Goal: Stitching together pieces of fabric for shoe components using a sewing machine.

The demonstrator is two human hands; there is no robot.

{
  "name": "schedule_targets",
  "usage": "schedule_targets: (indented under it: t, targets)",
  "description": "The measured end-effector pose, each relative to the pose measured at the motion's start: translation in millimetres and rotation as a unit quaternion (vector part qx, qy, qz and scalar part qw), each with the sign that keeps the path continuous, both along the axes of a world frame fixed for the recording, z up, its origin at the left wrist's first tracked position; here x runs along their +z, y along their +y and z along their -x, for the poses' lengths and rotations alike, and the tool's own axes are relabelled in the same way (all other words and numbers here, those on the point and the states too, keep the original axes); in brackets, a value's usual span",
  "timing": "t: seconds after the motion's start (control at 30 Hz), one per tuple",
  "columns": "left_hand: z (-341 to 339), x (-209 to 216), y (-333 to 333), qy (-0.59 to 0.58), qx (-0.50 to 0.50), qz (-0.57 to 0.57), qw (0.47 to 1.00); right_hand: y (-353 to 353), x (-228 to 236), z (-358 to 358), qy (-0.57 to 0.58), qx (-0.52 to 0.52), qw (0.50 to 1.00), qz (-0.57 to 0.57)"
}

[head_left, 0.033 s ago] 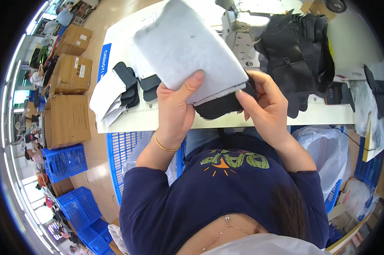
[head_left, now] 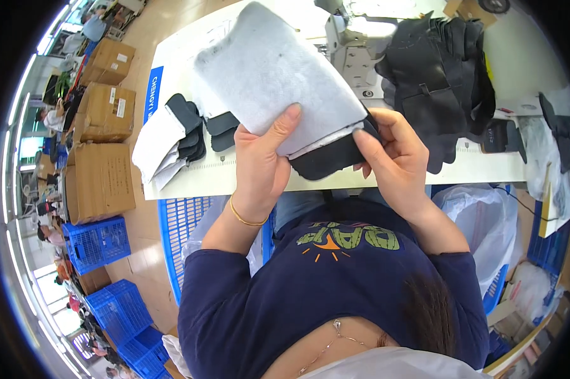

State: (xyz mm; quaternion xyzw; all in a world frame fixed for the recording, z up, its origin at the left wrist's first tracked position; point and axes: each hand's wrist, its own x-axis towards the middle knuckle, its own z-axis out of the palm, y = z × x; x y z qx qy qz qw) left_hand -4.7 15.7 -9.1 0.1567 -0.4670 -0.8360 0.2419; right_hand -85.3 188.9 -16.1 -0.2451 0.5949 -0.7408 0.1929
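Above the table's front edge I hold a fabric piece (head_left: 278, 76) with a white, cloth-like face and a black band along its near end. My left hand (head_left: 266, 155) grips its left side, thumb flat on the white face and fingers hidden underneath. My right hand (head_left: 395, 148) pinches the black end at its right corner between thumb and fingers. Left of the piece lies a fanned pile of white-and-black pieces (head_left: 162, 142), with another dark piece (head_left: 222, 129) beside it. To the right rests a heap of black leather-like pieces (head_left: 439, 82).
Behind the held piece stands a sewing machine (head_left: 357, 63) on the white table (head_left: 196, 183). Blue crates (head_left: 95, 243) and cardboard boxes (head_left: 102, 183) line the floor at left. A clear plastic bag (head_left: 480, 221) hangs by the table at right, near a dark cable.
The held piece has shifted slightly left and down at its far end. My right thumb sits a little further along the black edge; both hands keep their hold.
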Motion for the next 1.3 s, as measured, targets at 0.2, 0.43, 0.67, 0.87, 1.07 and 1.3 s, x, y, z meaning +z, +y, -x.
schedule_targets:
  t: [0.2, 0.43, 0.67, 0.87, 1.07, 1.3]
  targets:
    - [5.0, 0.0, -4.7, 0.016, -0.058, -0.14, 0.988, 4.2, 2.2, 0.8, -0.008, -0.005, 1.0, 0.014]
    - [6.0, -4.6, -7.2, 0.032, 0.025, -0.001, 0.999, 4.4, 2.4, -2.4, 0.006, -0.017, 1.0, -0.005]
    - [13.1, 1.3, -13.5, 0.017, 0.019, -0.019, 0.999, 9.7, -4.8, 1.9, 0.086, -0.03, 0.996, -0.013]
    - [20.4, 10.4, -18.4, 0.014, 0.011, -0.042, 0.999, 9.3, -4.5, 6.6, 0.131, -0.037, 0.991, -0.014]
    - [33.3, 15.1, -24.5, 0.018, 0.026, 0.008, 0.999, 11.8, 2.0, 12.8, 0.097, 0.014, 0.994, -0.039]
    - [60.0, 29.4, -41.2, 0.031, 0.049, 0.141, 0.988, -2.3, 14.9, 28.8, 0.171, -0.015, 0.984, -0.053]
